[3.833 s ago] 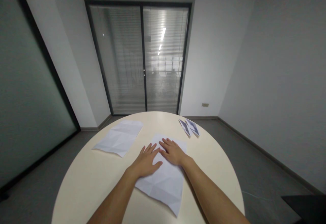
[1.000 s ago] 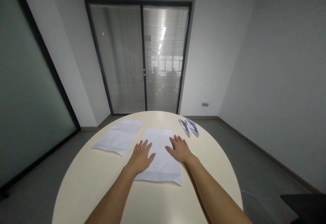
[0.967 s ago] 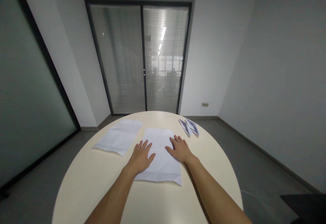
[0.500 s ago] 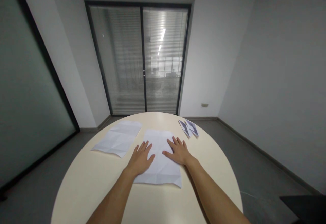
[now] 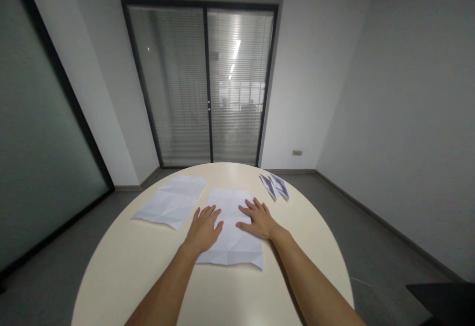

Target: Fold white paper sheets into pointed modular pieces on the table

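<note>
A creased white sheet of paper point(image 5: 230, 252) lies unfolded on the round table in front of me. Over its left edge rests my left hand point(image 5: 204, 228), palm down with fingers stretched out. My right hand point(image 5: 259, 221) lies flat across the right edge of the same sheet, its fingers spread and pointing up and left. Neither hand grips anything. The parts of the sheet beneath both palms are hidden. To the left, apart from my hands, is a second creased white sheet point(image 5: 172, 198).
Two small folded paper pieces point(image 5: 273, 186) with dark printing lie near the table's far right edge. The cream round table point(image 5: 129, 271) stands before glass doors point(image 5: 208, 88) with blinds. A dark flat object point(image 5: 441, 299) juts in at the lower right.
My right hand's fingers have turned slightly left over the sheet. The sheet's near edge sits a little farther from me. My left hand has barely moved.
</note>
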The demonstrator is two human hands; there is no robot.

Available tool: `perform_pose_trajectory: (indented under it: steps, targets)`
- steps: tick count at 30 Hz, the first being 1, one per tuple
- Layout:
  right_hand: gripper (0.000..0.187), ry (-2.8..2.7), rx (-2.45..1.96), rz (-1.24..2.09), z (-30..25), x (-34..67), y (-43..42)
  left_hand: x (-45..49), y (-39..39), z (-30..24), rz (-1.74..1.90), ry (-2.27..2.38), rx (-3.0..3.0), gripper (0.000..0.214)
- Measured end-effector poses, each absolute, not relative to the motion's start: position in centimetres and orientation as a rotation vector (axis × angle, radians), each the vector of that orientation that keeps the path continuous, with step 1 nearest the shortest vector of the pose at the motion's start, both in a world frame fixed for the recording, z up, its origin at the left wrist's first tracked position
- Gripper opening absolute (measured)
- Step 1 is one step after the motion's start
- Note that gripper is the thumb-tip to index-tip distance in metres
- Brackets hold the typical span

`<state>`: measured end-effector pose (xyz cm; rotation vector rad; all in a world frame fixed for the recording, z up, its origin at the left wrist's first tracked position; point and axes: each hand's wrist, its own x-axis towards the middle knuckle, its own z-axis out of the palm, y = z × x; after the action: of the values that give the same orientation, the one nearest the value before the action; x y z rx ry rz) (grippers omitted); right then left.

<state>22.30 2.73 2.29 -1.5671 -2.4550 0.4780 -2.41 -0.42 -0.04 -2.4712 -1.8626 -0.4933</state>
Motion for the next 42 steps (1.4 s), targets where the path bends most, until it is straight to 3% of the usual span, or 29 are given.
perform_pose_trajectory:
  steps: [10,19,27,35,42]
  targets:
    - [0.053,-2.514,-1.217,0.418,2.5,21.8,2.8,-2.3,-0.8,1.1,-0.614,-1.802,-2.474,0.031]
    - [0.041,-2.450,-1.293,0.455,3.2,21.5,2.3,-2.0,-1.0,2.6,-0.635,-1.763,-2.421,0.033]
    - [0.044,-2.348,-1.254,0.344,3.8,21.9,2.5,-2.1,-1.1,3.6,-0.789,-1.712,-2.351,0.032]
    - [0.046,-2.168,-0.971,0.021,4.2,21.8,2.7,-2.8,-1.8,5.1,-1.041,-1.527,-2.196,0.041]
    - [0.046,-2.321,-0.784,0.011,3.5,22.0,3.3,-2.7,-1.4,3.9,-0.837,-1.610,-2.243,0.049]
